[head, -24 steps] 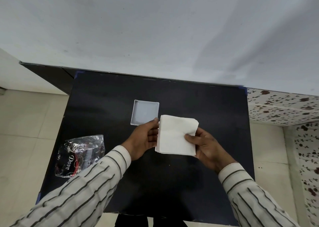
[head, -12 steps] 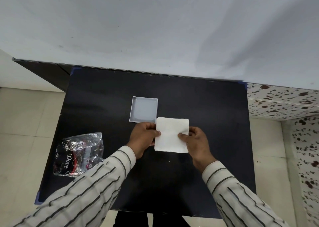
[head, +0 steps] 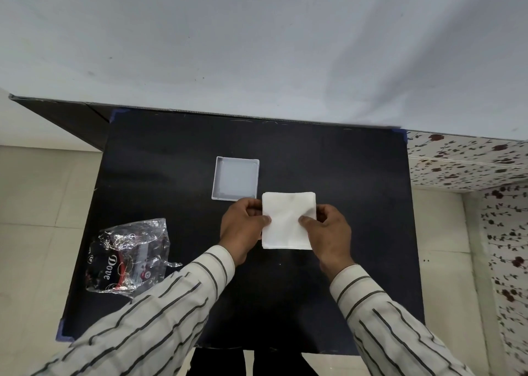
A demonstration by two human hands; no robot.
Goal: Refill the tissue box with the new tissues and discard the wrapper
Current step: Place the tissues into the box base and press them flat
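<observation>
A black table stands against a pale wall. Both striped sleeves reach forward over its near edge. The left hand and right hand pinch the side edges of a white tissue stack, thumbs on top. The open empty box sits just beyond, far-left of the stack. A crumpled clear wrapper lies near the left edge.

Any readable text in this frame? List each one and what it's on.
"Dove": on the crumpled clear wrapper, left on the black table.
Small round marks and other print on the wrapper: too small to read.
Tissue stack and white box: no text.
</observation>
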